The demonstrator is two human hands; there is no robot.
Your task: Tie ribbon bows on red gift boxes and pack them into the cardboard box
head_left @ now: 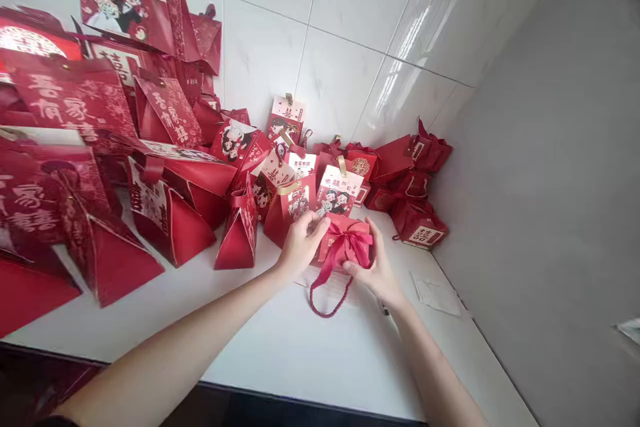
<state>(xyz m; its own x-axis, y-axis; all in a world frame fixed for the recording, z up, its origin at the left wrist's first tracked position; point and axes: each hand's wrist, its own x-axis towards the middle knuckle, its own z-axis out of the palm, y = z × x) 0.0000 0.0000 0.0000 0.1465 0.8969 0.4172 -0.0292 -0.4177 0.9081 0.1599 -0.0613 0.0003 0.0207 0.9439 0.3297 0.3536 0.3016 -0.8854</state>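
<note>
A small red gift bag point(345, 243) with a red ribbon bow on its front stands on the white table point(280, 340). Its red cord handle point(327, 297) droops onto the tabletop toward me. My left hand point(300, 243) grips the bag's left side with curled fingers. My right hand point(377, 267) holds the right side, thumb up against the bow. Both hands are closed around the bag.
Many red gift bags and boxes crowd the table: large ones point(75, 167) piled at the left, small ones point(417, 220) at the back right. A flat clear wrapper point(436, 293) lies near the right wall. White tiled walls enclose the corner.
</note>
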